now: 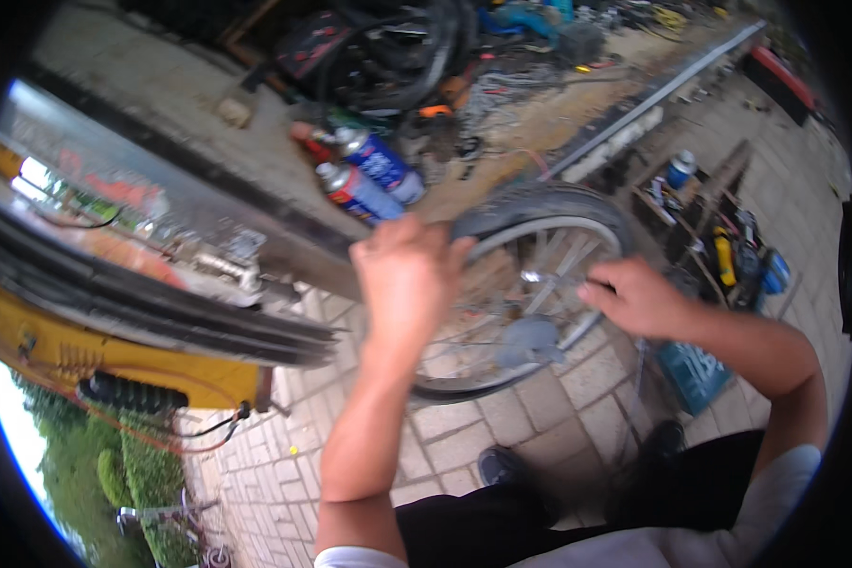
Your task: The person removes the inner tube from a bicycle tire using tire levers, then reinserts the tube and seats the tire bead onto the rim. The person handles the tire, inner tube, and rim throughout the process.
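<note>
A spoked bicycle wheel with a black tire stands before me, its lower part over the paving. My left hand is closed at the tire's upper left side, the fingers bent over the tire. My right hand is at the wheel's right side, its fingers closed on a shiny metal tool that points left across the spokes. Blur hides the tool's exact kind. A grey round part sits low at the wheel.
Two spray cans lie on a cluttered workbench beyond the wheel, near black tubing. A divided wooden tool box stands on the right, by a teal box. A yellow metal frame is at left.
</note>
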`<state>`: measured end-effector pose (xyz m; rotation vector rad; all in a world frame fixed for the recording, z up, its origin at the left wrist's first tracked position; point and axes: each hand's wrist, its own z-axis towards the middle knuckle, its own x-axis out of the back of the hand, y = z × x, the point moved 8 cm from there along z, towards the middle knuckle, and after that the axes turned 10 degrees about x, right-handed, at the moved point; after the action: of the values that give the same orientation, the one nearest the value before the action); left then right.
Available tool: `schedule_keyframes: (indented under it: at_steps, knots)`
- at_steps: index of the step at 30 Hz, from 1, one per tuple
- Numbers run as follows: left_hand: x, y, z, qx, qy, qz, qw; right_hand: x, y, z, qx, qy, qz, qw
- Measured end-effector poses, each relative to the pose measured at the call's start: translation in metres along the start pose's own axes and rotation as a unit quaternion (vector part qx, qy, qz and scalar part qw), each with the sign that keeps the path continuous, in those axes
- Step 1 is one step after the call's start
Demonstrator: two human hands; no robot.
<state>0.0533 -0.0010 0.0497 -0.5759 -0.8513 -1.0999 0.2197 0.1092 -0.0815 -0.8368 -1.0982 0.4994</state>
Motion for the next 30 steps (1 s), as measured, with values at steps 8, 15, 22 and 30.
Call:
schedule_keyframes:
  at_steps: [8,15,22,30]
  knots:
    - [0.003,-0.027,-0.022,0.073,-0.015,-0.116,0.990,0.079,-0.030,0.017,0.042,0.018,-0.267,0.963]
    - [-0.003,-0.039,-0.030,0.113,-0.078,-0.183,0.974,0.073,-0.042,0.045,0.063,-0.010,-0.357,0.932]
    - [-0.007,-0.046,-0.030,0.152,-0.134,-0.225,0.953,0.079,-0.070,0.078,0.114,-0.073,-0.450,0.883]
    - [-0.011,-0.050,-0.024,0.143,-0.166,-0.252,0.942,0.075,-0.045,0.110,0.027,-0.281,-0.305,0.909]
